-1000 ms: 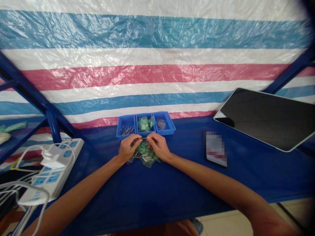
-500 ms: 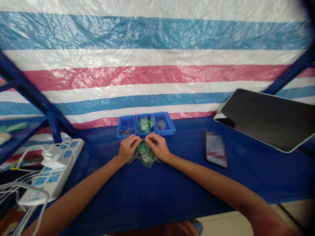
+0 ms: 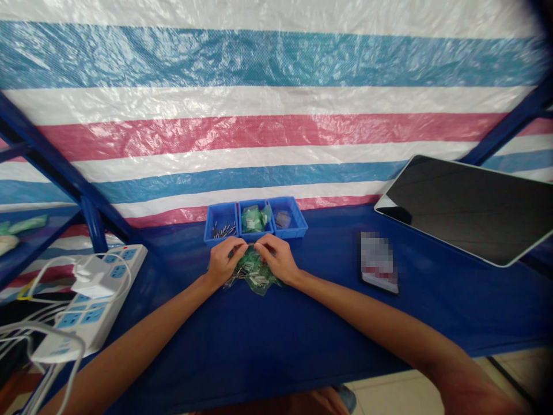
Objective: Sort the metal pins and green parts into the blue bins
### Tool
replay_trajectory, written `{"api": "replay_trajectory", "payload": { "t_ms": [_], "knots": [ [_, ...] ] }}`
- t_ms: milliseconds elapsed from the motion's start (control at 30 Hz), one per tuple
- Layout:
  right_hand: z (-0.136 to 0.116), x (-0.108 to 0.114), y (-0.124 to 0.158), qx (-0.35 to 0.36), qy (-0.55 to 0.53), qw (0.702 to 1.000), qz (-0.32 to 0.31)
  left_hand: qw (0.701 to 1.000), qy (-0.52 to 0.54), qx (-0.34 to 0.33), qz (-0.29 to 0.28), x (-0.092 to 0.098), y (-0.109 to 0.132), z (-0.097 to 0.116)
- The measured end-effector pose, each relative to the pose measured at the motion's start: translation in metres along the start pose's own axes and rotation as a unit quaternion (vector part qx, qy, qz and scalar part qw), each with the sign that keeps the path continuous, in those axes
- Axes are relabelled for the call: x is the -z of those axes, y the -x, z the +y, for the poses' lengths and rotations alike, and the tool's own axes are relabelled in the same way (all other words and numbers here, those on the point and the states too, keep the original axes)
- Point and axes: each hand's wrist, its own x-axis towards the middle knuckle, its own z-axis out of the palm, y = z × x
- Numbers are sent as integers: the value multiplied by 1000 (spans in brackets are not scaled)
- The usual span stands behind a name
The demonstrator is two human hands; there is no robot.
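My left hand [image 3: 223, 262] and my right hand [image 3: 278, 257] meet over a pile of small green plastic bags [image 3: 254, 274] on the blue table top. Both hands are pinched, fingertips almost touching, on a small thin item between them that is too small to name. Just behind the hands stand three small blue bins [image 3: 256, 219]: the left one holds thin metal pins [image 3: 223, 230], the middle one green bags [image 3: 254, 219], the right one a small clear bag [image 3: 283, 218].
A phone [image 3: 378, 262] lies right of the hands. A large dark tablet [image 3: 469, 205] leans at the far right. A white power strip [image 3: 93, 294] with plugs and cables sits at the left. Blue frame struts rise at both sides; a striped tarp hangs behind.
The fingertips of both hands have drawn slightly closer together over the bag pile. Nothing else has moved.
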Motion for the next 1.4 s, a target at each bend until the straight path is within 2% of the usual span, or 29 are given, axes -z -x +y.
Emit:
{"api": "replay_trajectory", "payload": {
  "t_ms": [167,400,833,1133,1400],
  "knots": [
    [1,0,0,3,3,1000,0,1000,8,6,-9,-1,-2,3],
    [4,-3,2,-36,-42,998,14,1000,-10,-4,-2,0,-2,1],
    [-2,1,0,0,10,1000,10,1000,14,-6,5,1,0,1],
    [-2,0,0,-7,4,1000,5,1000,6,-1,25,0,0,1],
    [2,-1,0,14,14,1000,-13,1000,0,-6,28,1,2,-1]
  ]
}}
